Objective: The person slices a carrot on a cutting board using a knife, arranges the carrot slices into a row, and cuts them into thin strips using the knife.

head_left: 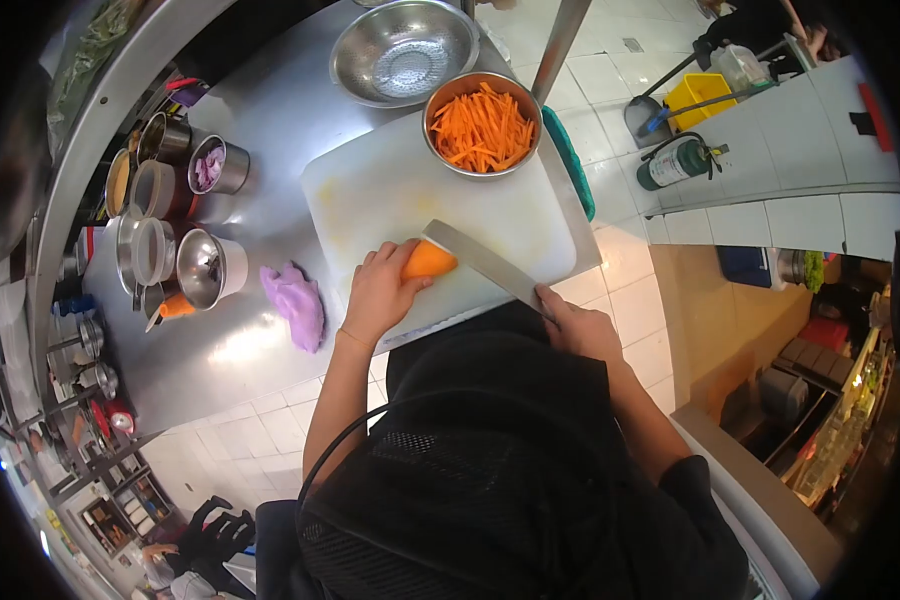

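Observation:
A thick piece of peeled carrot [430, 261] lies on the white cutting board [370, 190], near its front edge. My left hand [378, 287] is closed around the carrot's left end. In my right hand [582, 328] is the handle of a kitchen knife [490, 268], mostly hidden by the fingers. Its broad blade slants up and left, the tip end at the carrot's upper side; whether it has cut in I cannot tell. Beyond the blade, a steel bowl [433, 145] full of carrot strips [482, 128] rests on the board's far right corner.
A perforated steel colander [355, 70] stands at the back of the steel table [260, 110]. Left of the board lies a crumpled purple cloth [295, 305]. Several containers crowd the left side, among them a steel pot [232, 165] with chopped onion. Another person [205, 540] is at lower left.

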A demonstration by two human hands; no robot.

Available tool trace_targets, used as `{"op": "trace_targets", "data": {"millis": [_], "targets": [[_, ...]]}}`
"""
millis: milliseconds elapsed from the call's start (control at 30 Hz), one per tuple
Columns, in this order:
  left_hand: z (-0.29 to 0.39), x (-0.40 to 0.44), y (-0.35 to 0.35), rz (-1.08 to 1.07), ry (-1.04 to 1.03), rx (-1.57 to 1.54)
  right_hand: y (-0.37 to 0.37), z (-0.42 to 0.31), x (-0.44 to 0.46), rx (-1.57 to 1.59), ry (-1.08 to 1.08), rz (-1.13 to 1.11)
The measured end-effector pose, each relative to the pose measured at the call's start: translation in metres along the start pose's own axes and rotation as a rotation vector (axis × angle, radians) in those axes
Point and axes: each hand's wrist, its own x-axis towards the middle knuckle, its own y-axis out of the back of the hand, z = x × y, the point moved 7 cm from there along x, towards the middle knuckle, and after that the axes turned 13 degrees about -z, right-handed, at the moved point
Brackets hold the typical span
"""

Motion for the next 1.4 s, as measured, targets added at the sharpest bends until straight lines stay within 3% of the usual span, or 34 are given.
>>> {"op": "trace_targets", "data": {"millis": [233,467,633,833,967,1033,1167,1233,1400], "targets": [[0.006,0.0,0.005,0.025,-0.034,-0.052,0.014,-0.017,-0.011,-0.16,0.103,-0.049],[0.008,0.0,0.009,0.011,-0.019,-0.067,0.021,-0.024,-0.015,-0.179,0.093,-0.069],[0.01,-0.004,0.002,0.046,0.0,-0.008,0.025,-0.037,0.003,-0.188,-0.006,-0.211],[0.016,-0.016,-0.012,0.186,-0.084,0.082,0.008,-0.043,0.061,-0.061,0.101,-0.097],[0.011,-0.023,-0.024,0.336,-0.098,0.078,0.006,-0.043,0.071,0.073,0.056,-0.144],[0.01,-0.027,-0.026,0.4,-0.093,0.061,0.015,-0.036,0.062,0.194,0.104,-0.003],[0.008,-0.027,-0.025,0.41,-0.089,0.09,0.017,-0.015,0.038,0.153,0.07,0.078],[0.012,-0.023,-0.022,0.391,-0.098,0.106,0.021,0.001,0.018,0.093,0.079,0.237],[0.033,-0.011,-0.007,0.353,-0.143,0.145,0.031,0.032,-0.028,0.105,-0.112,0.343]]}}
